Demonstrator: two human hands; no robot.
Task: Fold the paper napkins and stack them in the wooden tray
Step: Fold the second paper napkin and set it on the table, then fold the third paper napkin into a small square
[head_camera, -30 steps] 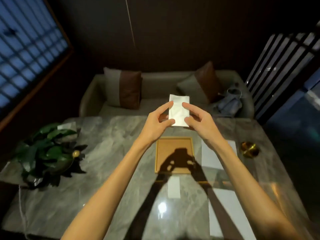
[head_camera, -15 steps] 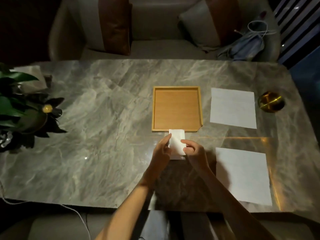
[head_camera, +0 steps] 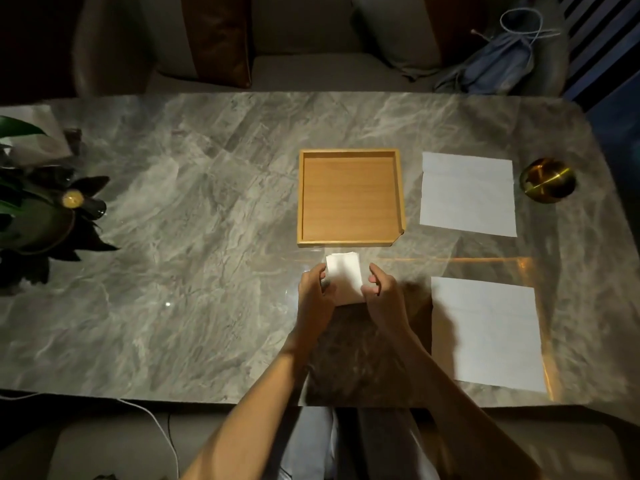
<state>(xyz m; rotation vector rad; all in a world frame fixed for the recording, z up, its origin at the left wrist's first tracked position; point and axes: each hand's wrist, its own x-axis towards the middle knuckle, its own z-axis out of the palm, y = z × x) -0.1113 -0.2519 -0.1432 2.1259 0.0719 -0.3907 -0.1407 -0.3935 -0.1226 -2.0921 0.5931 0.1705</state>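
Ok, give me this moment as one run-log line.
step: folding | both hands: left hand and right hand hold folded napkin on table | wooden tray: empty | flat napkins: two, untouched

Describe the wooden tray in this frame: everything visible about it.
The wooden tray is a shallow, roughly square box of light honey-coloured wood with a thin raised rim and a flat, faintly grained floor. Its near right corner is cut off at an angle. It sits flat on the grey marble table, empty, with no napkin inside. Nothing touches it; the folded napkin held by both hands lies just short of its near edge.
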